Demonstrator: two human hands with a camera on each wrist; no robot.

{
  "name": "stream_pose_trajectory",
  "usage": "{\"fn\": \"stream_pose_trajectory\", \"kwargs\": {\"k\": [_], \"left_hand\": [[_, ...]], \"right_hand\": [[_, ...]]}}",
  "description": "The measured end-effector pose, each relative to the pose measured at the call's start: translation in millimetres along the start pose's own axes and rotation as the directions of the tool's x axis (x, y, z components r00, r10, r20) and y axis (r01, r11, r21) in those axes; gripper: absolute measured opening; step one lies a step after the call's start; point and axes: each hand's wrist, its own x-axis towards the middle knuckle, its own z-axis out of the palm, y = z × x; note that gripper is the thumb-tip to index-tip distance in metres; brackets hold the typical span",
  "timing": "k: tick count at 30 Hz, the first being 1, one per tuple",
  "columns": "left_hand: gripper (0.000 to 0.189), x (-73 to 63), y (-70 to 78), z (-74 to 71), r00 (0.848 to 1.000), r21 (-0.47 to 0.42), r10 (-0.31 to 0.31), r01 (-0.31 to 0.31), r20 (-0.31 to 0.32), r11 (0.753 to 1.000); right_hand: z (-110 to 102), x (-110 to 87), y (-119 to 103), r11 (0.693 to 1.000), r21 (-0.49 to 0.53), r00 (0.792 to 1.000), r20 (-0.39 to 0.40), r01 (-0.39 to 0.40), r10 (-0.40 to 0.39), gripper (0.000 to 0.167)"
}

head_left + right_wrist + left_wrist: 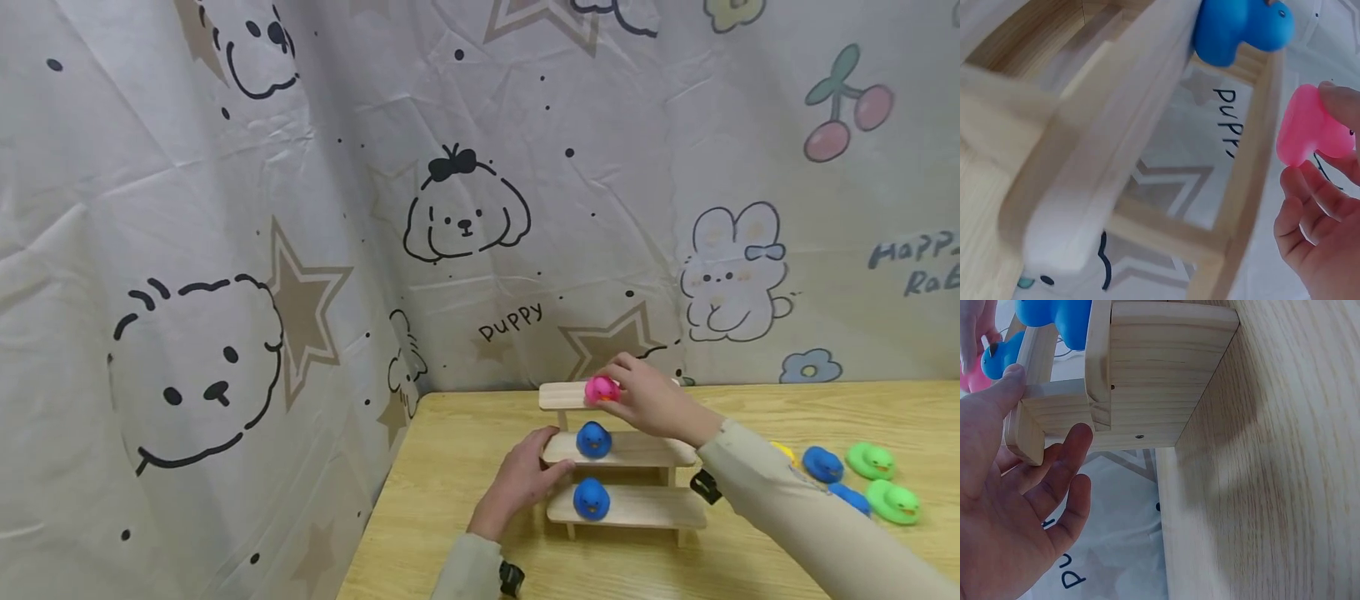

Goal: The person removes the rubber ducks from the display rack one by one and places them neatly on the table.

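Observation:
A three-tier wooden display stand (pixel 628 506) stands on the table. My right hand (pixel 651 400) pinches a pink rubber duck (pixel 601 390) at the top tier; in the right wrist view the pink duck (pixel 1302 128) sits between thumb and fingers. Whether its base touches the wood I cannot tell. My left hand (pixel 522 473) grips the left end of the middle tier, and in the left wrist view its thumb (pixel 1013 378) lies on the board with fingers curled beneath. One blue duck (pixel 594 440) sits on the middle tier, another blue duck (pixel 592 499) on the bottom tier, both toward the left.
Right of the stand, on the wooden table (pixel 442 450), lie green ducks (pixel 892 502), blue ducks (pixel 823 464) and a yellow piece (pixel 784 451) partly hidden by my right sleeve. A printed white cloth (pixel 465 333) hangs behind and to the left.

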Motion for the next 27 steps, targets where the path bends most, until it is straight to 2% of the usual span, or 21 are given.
{"fn": "stream_pose_trajectory", "kwargs": {"k": [9,19,27], "left_hand": [[0.058,-1.5,-2.9,-0.4,1.0,0.003,0.016,-0.016,-0.018,1.0],[0.058,-1.5,-0.6,1.4,1.0,0.002,-0.012,0.012,-0.005,1.0],[0.06,-2.4,-0.6,2.9,1.0,0.001,0.012,-0.012,-0.01,1.0]], "right_hand": [[-27,-26.7,10,1.0,0.01,0.999,-0.051,-0.007,0.007,0.033],[-54,-61.3,27,0.995,-0.089,0.999,-0.037,-0.041,0.037,0.037],[-65,-92.5,38,0.988,-0.14,0.998,-0.014,-0.069,0.067,0.038]]}}
